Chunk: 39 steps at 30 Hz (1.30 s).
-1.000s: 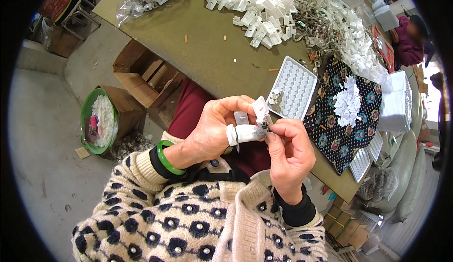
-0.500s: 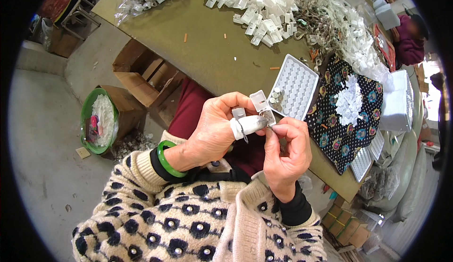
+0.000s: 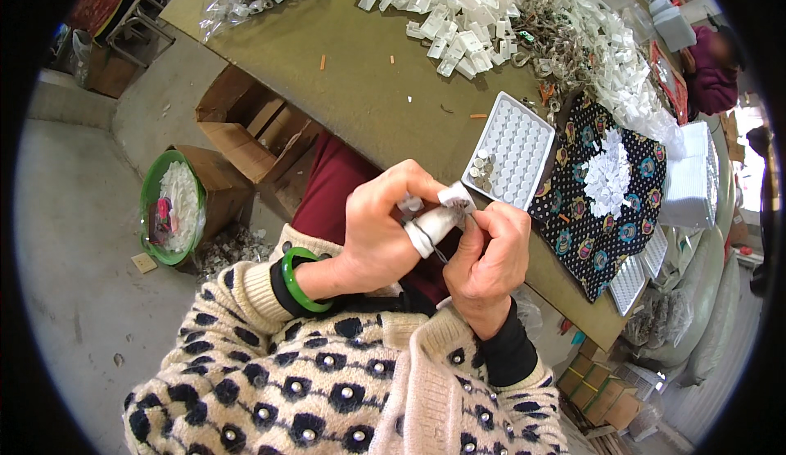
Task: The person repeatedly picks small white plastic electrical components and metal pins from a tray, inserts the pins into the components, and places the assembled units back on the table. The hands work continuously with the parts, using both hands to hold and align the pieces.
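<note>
My left hand [image 3: 372, 230], with a green bangle at the wrist and a finger wrapped in white, holds a small white plastic case [image 3: 453, 196]. Something small and dark sits at the case's edge, too small to name. The fingertips of my right hand [image 3: 490, 254] pinch against the case from the right; whatever lies between them is hidden. Just beyond my hands, a white tray with round pockets [image 3: 509, 140] rests on the table, a few small silvery discs [image 3: 481, 164] in its near left corner.
Heaped white plastic cases [image 3: 458, 21] and small metal parts [image 3: 547, 45] cover the table's far side. White slips [image 3: 606, 181] lie on a dark patterned cloth [image 3: 585, 246] at right. An open cardboard box [image 3: 246, 123] and a green basin [image 3: 147, 209] stand left. Another person [image 3: 714, 70] sits far right.
The case, whose lid stood raised before, has turned and now looks folded or tilted between my fingers. My right hand has shifted slightly left and closer to it.
</note>
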Each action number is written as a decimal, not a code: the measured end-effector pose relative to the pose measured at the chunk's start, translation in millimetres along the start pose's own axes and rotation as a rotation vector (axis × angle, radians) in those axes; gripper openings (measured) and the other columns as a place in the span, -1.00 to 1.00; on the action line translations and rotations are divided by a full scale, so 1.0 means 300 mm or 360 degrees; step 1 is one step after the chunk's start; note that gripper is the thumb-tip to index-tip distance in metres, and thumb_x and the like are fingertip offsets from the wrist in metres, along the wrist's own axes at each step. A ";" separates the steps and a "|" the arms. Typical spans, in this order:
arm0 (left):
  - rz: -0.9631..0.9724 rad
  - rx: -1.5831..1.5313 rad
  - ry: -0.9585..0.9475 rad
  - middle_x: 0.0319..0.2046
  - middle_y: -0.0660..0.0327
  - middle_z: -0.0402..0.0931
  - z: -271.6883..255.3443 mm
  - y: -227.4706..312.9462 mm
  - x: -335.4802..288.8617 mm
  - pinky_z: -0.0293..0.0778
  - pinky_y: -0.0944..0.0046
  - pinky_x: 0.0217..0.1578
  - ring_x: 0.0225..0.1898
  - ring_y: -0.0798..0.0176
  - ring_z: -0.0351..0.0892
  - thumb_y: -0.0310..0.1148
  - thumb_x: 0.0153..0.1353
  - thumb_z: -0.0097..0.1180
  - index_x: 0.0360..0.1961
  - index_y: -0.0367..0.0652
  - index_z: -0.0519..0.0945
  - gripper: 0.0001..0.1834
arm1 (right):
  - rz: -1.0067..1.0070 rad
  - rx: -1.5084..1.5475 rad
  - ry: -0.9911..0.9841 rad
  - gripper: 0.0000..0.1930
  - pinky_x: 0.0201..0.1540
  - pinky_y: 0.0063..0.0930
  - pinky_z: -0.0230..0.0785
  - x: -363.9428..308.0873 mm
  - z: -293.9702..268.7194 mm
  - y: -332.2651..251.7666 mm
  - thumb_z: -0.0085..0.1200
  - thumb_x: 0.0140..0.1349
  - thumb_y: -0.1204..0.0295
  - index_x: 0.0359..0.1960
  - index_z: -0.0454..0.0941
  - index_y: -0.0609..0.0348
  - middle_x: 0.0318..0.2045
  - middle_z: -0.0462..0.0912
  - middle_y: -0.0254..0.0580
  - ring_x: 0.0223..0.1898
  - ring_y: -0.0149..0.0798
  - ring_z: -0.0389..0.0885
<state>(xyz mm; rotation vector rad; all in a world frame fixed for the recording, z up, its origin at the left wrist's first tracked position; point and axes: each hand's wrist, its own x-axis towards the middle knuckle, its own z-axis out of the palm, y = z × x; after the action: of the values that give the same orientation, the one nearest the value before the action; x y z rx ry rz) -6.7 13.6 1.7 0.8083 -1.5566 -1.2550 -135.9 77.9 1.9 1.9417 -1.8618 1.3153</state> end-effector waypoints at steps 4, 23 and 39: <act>-0.1004 -0.1361 -0.0024 -0.37 0.25 0.57 -0.016 0.013 -0.001 0.45 0.43 -0.53 -0.47 0.45 0.52 -0.53 0.13 0.30 -0.18 -0.24 0.58 -0.77 | 0.0051 0.0100 -0.0017 -0.83 -0.33 -0.24 0.33 0.001 -0.002 -0.007 0.13 0.14 0.67 -0.26 0.42 0.28 -0.36 0.50 -0.03 -0.41 -0.02 0.46; -0.0897 -0.1262 0.0032 -0.31 0.25 0.59 -0.013 -0.016 -0.001 0.49 0.44 -0.40 -0.45 0.40 0.53 -0.57 0.13 0.26 -0.13 -0.25 0.57 -0.74 | 0.0891 0.0734 -0.0322 -0.92 -0.45 -0.62 0.32 0.011 -0.034 -0.046 0.09 0.24 0.64 -0.30 0.44 0.26 -0.43 0.47 -0.30 -0.55 -0.49 0.39; -0.0975 -0.1480 0.0088 -0.34 0.25 0.58 -0.021 -0.001 -0.019 0.48 0.46 -0.41 -0.42 0.44 0.52 -0.50 0.18 0.25 -0.10 -0.27 0.55 -0.74 | 0.0061 0.0132 0.0017 -0.75 -0.39 -0.24 0.35 -0.016 0.027 -0.028 0.15 0.05 0.72 -0.24 0.42 0.28 -0.38 0.47 -0.03 -0.45 -0.04 0.46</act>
<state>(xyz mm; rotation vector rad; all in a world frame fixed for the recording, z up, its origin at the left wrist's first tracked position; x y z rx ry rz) 1.3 16.6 0.2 0.6784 -0.5152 -2.1222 -123.9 78.1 -2.5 1.9433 -1.8775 1.4331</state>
